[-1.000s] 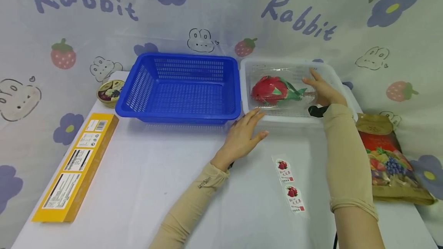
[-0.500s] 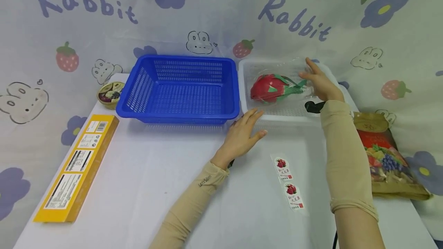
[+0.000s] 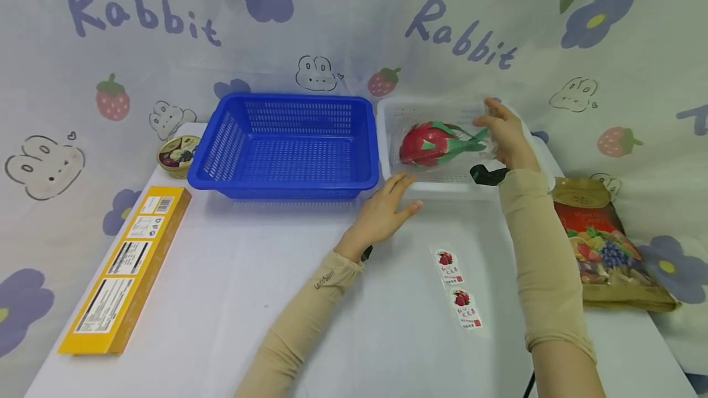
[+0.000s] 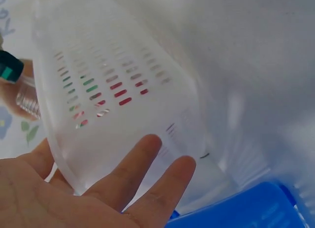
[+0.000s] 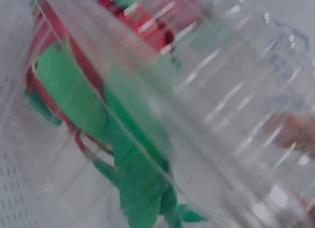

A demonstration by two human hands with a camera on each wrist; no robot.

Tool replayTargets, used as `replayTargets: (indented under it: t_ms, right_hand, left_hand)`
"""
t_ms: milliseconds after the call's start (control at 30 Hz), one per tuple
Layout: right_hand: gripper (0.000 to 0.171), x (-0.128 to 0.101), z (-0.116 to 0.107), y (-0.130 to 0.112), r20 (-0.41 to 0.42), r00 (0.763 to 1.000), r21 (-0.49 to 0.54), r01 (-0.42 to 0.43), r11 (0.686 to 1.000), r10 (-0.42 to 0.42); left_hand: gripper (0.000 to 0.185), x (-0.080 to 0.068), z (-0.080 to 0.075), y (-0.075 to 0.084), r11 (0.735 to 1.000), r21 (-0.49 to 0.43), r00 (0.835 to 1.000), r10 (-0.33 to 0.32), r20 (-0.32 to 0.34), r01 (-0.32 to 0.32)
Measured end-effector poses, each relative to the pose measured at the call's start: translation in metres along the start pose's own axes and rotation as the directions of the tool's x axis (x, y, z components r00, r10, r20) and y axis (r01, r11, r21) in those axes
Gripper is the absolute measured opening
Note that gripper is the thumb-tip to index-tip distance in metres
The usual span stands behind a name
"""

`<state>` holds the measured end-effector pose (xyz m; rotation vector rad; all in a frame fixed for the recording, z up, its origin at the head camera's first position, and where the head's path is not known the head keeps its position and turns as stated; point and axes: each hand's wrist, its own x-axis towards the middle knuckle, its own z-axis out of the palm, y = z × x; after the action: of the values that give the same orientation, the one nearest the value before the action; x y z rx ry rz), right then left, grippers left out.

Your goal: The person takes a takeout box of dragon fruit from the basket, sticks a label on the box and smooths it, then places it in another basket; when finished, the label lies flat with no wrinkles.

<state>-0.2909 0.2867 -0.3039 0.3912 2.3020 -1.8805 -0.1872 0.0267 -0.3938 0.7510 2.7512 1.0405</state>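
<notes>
White table [image 3: 232, 287]; pale backdrop [image 3: 343, 23], rabbits, flowers, strawberries

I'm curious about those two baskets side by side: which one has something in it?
The white basket, on the right. It holds a clear box with a red-and-green dragon fruit, gripped by the right hand. The blue basket beside it shows only its bare slotted floor.

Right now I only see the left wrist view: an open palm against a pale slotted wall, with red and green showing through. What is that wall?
Observer: It is the side of a white basket, next to a blue basket on the table.
Operator: And the red and green behind the slots?
Observer: A dragon fruit inside a clear plastic box.
Operator: Is anyone holding it?
Observer: Yes, the right hand grips the box's far end above the white basket, while the left hand rests flat at the near rim.
</notes>
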Motion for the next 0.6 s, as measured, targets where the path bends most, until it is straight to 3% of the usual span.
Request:
replayTargets:
  t_ms: [200, 300, 600]
  right_hand:
    - [0.068, -0.015, 0.003, 0.002, -0.039, 0.996, 0.025, 0.081, 0.996, -0.080]
    - [0.069, -0.024, 0.002, 0.000, -0.055, 0.992, 0.090, 0.120, 0.989, -0.116]
    - [0.068, -0.063, -0.009, -0.015, -0.092, 0.970, 0.279, 0.241, 0.930, -0.223]
  left_hand:
    - [0.069, 0.001, -0.001, 0.003, 0.999, -0.014, 0.999, -0.035, 0.024, 0.035]
    - [0.073, 0.001, -0.001, 0.006, 0.998, -0.029, 0.998, -0.055, 0.031, 0.056]
    - [0.083, -0.006, -0.009, 0.020, 0.987, -0.150, 0.998, -0.064, 0.007, 0.064]
